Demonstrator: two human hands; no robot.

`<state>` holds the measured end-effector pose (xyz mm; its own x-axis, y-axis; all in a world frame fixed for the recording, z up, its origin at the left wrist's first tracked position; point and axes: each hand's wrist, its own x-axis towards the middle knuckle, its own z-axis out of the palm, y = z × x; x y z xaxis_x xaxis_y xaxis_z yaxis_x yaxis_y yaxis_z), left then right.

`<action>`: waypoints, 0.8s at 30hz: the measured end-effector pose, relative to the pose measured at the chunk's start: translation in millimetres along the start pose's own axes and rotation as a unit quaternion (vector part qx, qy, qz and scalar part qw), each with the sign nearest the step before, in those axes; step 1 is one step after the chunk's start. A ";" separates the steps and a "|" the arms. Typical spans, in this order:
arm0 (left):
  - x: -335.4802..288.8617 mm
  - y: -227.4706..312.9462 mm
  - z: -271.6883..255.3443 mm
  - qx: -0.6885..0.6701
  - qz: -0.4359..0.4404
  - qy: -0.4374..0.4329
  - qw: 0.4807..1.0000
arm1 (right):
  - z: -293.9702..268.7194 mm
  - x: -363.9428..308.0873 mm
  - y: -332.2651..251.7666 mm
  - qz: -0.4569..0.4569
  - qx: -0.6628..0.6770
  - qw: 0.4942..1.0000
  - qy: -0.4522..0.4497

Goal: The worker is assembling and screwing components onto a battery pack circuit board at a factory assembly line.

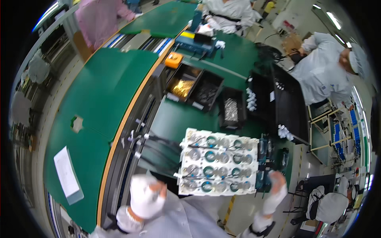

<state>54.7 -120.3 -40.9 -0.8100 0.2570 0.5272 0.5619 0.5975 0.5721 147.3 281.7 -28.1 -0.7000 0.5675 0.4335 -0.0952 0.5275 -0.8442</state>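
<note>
The white panel point(216, 163), with rows of round openings holding clear and teal-ringed circular parts, lies near the front edge of the green surface point(164, 115). Thin dark wires run across it, and dark cables point(162, 147) with pale connectors extend from its left side.

The left hand point(149, 196), in a white covering with bare fingertips, is just left of the panel's near corner, its fingers partly curled; whether it has hold of anything cannot be told. The right hand point(278, 182) is blurred beside the panel's right edge, near the dark blue fixture point(265, 168); its opening, and any grip or contact, cannot be told.

Beyond the panel stand a bin of gold-coloured parts point(181, 100) and a bin of silvery parts point(230, 124). A large black tray point(295, 115) lies beyond the panel to its right.
</note>
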 end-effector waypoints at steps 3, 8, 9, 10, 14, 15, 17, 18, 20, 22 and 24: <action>-41.6 -0.3 21.3 -0.020 -0.114 -0.120 0.986 | 31.0 -34.0 -29.2 -0.228 -0.182 0.951 -0.105; -36.7 -8.0 66.3 -0.014 -0.016 -0.214 0.977 | 66.6 -50.2 34.8 0.133 0.355 0.924 -0.052; -44.2 -7.5 74.8 -0.020 -0.019 -0.197 0.980 | 63.3 -68.4 60.4 0.083 0.213 0.969 -0.088; -52.5 -10.5 85.1 -0.024 -0.025 -0.180 0.983 | 66.1 -96.6 83.6 0.183 0.235 0.947 -0.117; -21.0 11.0 81.0 0.065 0.003 -0.133 0.989 | 88.0 -111.8 97.5 0.081 0.101 0.988 -0.087; -19.7 3.3 84.6 0.016 0.062 -0.108 0.992 | 95.8 -117.7 95.7 0.072 0.064 0.994 -0.060; -22.3 -4.5 89.3 0.018 0.057 -0.083 0.995 | 107.0 -128.5 93.5 0.056 -0.012 0.998 -0.007; -25.2 -7.5 90.1 0.022 0.042 -0.060 0.997 | 109.5 -134.3 92.0 0.051 -0.051 0.997 0.014; -23.5 -17.8 95.2 -0.024 -0.067 -0.109 0.991 | 117.3 -129.9 92.3 0.051 -0.066 0.996 0.025; -6.5 -33.8 89.1 0.033 0.015 -0.164 0.986 | 116.0 -119.3 78.9 0.005 -0.093 0.993 -0.074; -2.8 -36.4 105.3 -0.469 -0.397 -0.122 0.779 | 123.2 -98.6 37.0 0.029 -0.054 0.997 -0.041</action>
<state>18.8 -62.7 -129.4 -0.9087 0.2935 -0.2968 -0.3497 -0.1473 0.9252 125.7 167.3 -141.0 -0.7579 0.5479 0.3541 0.0211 0.5631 -0.8261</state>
